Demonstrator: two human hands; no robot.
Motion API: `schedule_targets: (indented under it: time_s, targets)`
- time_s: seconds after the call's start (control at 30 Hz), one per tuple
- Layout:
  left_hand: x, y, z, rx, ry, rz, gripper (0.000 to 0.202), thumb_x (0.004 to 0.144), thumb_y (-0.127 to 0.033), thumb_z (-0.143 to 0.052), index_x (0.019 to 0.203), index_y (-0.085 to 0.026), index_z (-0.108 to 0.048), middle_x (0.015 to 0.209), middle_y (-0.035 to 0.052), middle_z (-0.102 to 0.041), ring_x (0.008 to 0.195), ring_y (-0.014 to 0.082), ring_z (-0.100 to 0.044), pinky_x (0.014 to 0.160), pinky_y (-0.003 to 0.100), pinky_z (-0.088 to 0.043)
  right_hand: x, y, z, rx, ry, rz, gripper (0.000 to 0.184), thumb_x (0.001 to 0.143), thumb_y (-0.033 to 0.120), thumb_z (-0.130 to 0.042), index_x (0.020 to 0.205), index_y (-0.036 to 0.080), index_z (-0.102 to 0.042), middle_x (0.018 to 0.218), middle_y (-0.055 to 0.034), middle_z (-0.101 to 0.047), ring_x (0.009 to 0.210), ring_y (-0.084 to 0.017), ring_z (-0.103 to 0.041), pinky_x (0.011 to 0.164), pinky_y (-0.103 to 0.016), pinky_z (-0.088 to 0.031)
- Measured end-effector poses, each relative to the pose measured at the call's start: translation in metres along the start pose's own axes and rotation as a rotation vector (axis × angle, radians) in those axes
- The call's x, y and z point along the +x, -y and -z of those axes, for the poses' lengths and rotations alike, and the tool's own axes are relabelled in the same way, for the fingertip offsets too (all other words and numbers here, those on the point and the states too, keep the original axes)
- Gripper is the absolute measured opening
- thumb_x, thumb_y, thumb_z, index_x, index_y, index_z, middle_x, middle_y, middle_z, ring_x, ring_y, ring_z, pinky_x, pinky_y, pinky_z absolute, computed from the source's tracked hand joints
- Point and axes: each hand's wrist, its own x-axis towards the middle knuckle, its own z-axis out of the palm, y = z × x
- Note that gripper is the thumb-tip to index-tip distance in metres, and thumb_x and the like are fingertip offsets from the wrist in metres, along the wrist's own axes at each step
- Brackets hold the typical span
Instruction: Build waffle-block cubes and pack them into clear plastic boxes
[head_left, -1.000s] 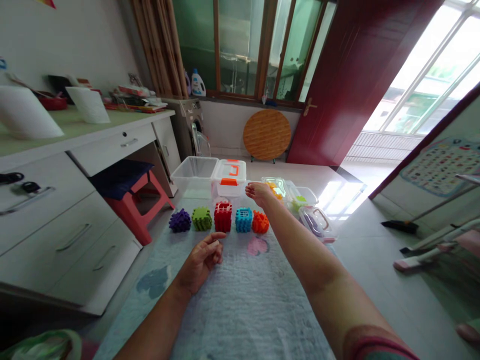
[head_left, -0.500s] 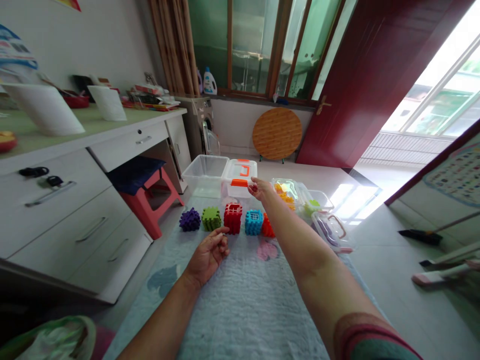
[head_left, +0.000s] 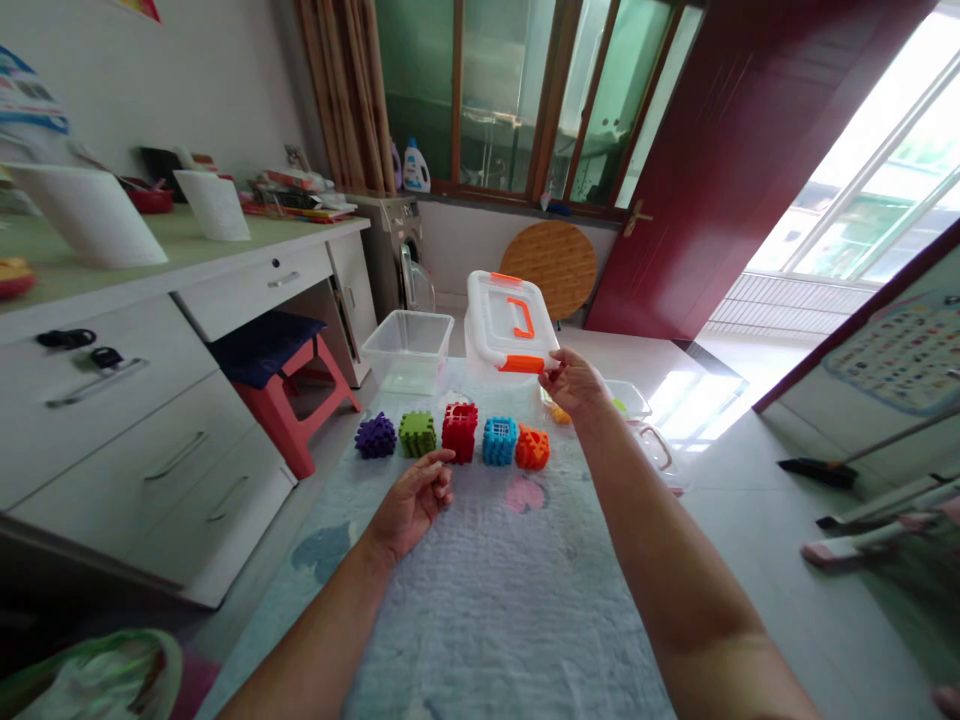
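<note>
My right hand [head_left: 571,382] grips the front right corner of a clear storage box [head_left: 512,315] with a white lid, orange latches and an orange handle. The box is tilted and raised above the mat. My left hand [head_left: 415,503] hovers near the mat, fingers loosely curled with the index finger stretched out, and nothing shows in it. Just beyond its fingertip stands a red block cube [head_left: 460,434]. In the same row are a purple block shape [head_left: 375,436], a green cube [head_left: 418,434], a blue cube [head_left: 499,441] and an orange cube [head_left: 533,448].
A clear lidless bin [head_left: 409,350] stands at the mat's far left. Partly behind my right arm are clear containers [head_left: 628,398]. On the left, a pink stool [head_left: 300,390] stands by a white desk [head_left: 255,285]. A round wooden tabletop [head_left: 551,265] leans by the far wall.
My right hand has lifted the storage box off the mat and moved it rightward, tilting it. The left hand stays nearly where it was. The view has shifted slightly.
</note>
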Motion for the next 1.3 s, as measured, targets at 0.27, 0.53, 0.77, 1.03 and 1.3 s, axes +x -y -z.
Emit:
schedule_targets:
  time_s: [0.27,0.53,0.77,1.03,1.3]
  targets:
    - [-0.008,-0.005,-0.004,0.02,-0.001,-0.093,0.03,0.07,-0.033,-0.078,0.091,-0.014,-0.069,0.067,-0.0009,-0.06,0.055,0.0082,-0.051,0.055,0.022,-0.047,-0.089,0.004,0.077,-0.242,0.284,0.094,0.021,0.055,0.02,-0.07,0.072,0.018,-0.057,0.056,0.0046,-0.057,0.044,-0.008,-0.049,0.037,-0.018,-0.04]
    - [-0.024,-0.008,-0.007,0.128,0.129,-0.134,0.04,0.069,-0.041,-0.08,0.096,-0.015,-0.067,0.072,-0.0001,-0.063,0.061,0.0109,-0.059,0.057,0.02,-0.048,-0.11,-0.027,0.125,-0.579,0.379,-0.135,0.021,0.055,0.027,-0.069,0.068,0.017,-0.056,0.053,0.0061,-0.049,0.043,-0.006,-0.04,0.04,-0.018,-0.031]
    - [-0.031,-0.005,-0.015,0.331,0.189,-0.119,0.059,0.064,-0.033,-0.085,0.115,-0.021,-0.057,0.085,0.0042,-0.069,0.065,0.0156,-0.065,0.056,0.021,-0.048,-0.123,-0.03,0.11,-1.199,0.136,0.477,0.018,0.069,0.025,-0.066,0.085,0.017,-0.065,0.081,-0.0014,-0.061,0.073,-0.014,-0.054,0.067,-0.027,-0.044]
    - [-0.038,-0.002,-0.027,0.394,0.168,-0.112,0.067,0.064,-0.036,-0.084,0.12,-0.021,-0.051,0.083,0.0059,-0.07,0.066,0.0217,-0.068,0.059,0.029,-0.053,-0.166,-0.028,0.084,-1.617,0.28,0.774,0.025,0.084,0.029,-0.061,0.107,0.02,-0.064,0.104,-0.0084,-0.061,0.098,-0.022,-0.057,0.088,-0.037,-0.044]
    - [-0.044,-0.001,-0.033,0.407,0.136,-0.137,0.059,0.066,-0.025,-0.074,0.121,-0.021,-0.054,0.077,0.0021,-0.069,0.056,0.0171,-0.064,0.054,0.026,-0.051,-0.154,-0.049,0.13,-1.525,0.057,0.409,0.021,0.09,0.036,-0.051,0.101,0.02,-0.06,0.084,-0.0073,-0.066,0.08,-0.022,-0.063,0.069,-0.03,-0.044]
